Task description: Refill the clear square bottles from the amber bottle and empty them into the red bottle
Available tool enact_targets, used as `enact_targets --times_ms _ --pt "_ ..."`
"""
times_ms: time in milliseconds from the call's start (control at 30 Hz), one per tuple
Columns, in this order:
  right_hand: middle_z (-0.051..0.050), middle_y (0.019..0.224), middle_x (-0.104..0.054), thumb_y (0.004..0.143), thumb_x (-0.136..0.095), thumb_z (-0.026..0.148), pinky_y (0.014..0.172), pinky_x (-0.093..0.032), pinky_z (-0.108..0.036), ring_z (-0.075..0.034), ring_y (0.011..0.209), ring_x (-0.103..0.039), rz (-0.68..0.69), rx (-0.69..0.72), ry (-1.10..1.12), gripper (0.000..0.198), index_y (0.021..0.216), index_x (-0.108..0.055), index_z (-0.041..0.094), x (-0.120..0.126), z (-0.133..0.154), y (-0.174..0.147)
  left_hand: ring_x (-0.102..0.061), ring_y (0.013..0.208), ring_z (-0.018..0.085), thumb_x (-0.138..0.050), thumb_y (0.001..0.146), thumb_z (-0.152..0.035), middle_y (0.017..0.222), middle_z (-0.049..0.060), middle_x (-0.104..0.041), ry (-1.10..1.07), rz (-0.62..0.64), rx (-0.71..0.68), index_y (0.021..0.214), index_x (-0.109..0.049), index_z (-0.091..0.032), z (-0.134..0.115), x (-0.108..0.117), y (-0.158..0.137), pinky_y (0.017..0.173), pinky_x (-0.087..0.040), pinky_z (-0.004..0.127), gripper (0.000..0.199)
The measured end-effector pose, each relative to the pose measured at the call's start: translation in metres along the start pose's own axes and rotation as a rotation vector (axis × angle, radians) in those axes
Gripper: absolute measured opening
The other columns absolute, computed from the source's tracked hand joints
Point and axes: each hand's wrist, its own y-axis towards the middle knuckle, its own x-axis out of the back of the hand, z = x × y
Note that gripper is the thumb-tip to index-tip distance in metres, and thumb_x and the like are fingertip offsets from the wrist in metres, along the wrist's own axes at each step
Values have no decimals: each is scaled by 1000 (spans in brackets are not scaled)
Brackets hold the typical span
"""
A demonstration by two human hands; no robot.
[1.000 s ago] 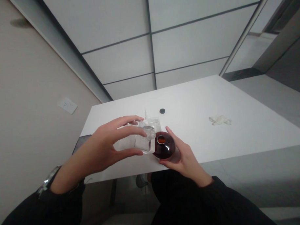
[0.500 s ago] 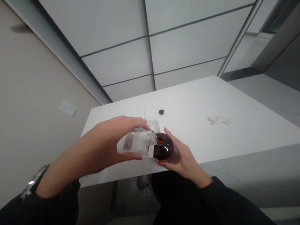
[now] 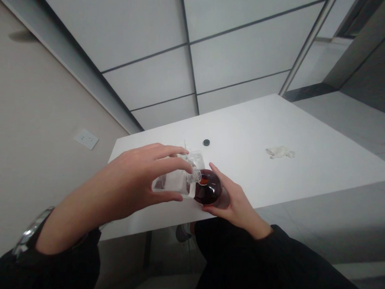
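My left hand [image 3: 149, 173] is wrapped round a clear bottle [image 3: 176, 181] that lies tipped on its side in the air. Its threaded, uncapped neck points right and meets the round opening of a dark brown bottle [image 3: 210, 192]. Fingers and thumb of my right hand [image 3: 234, 198] curve around the brown bottle from the right. Whether liquid is running between the two mouths cannot be made out. Just behind the bottles a clear plastic object [image 3: 197, 159] stands on the table, partly hidden by my left hand.
A small dark cap [image 3: 206, 142] lies on the white table [image 3: 242, 130] beyond the bottles. To the right is a crumpled whitish cloth or tissue [image 3: 280, 152]. A wall with a socket [image 3: 86, 139] borders the left side; white panelled doors [image 3: 240, 54] stand behind.
The index finger of my left hand has shifted forward along the clear bottle, and its fingers have spread a little. Both bottles stay mouth to mouth.
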Motion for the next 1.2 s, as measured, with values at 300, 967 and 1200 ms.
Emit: enact_targets --times_ms 300,967,1200 --pt "-14 160 -59 82 -90 39 121 -49 -51 -35 146 -58 -3 12 8 110 171 -27 30 0 -1 0 -72 121 29 -83 89 -35 143 5 -72 59 51 26 123 -76 -35 -5 5 3 101 -59 40 35" --pt "-14 161 -58 83 -89 42 120 -50 -53 -35 145 -59 -12 6 3 109 171 -27 32 0 -2 -1 -74 115 26 -79 91 -35 135 5 -75 121 69 -21 121 -76 -34 -9 10 9 97 -61 38 30" --pt "-15 161 -57 82 -90 45 120 -50 -53 -36 146 -58 -3 -4 -1 109 171 -28 29 -1 -2 0 -74 114 25 -77 93 -36 134 3 -75 131 77 -12 121 -76 -36 -11 11 9 95 -61 38 29"
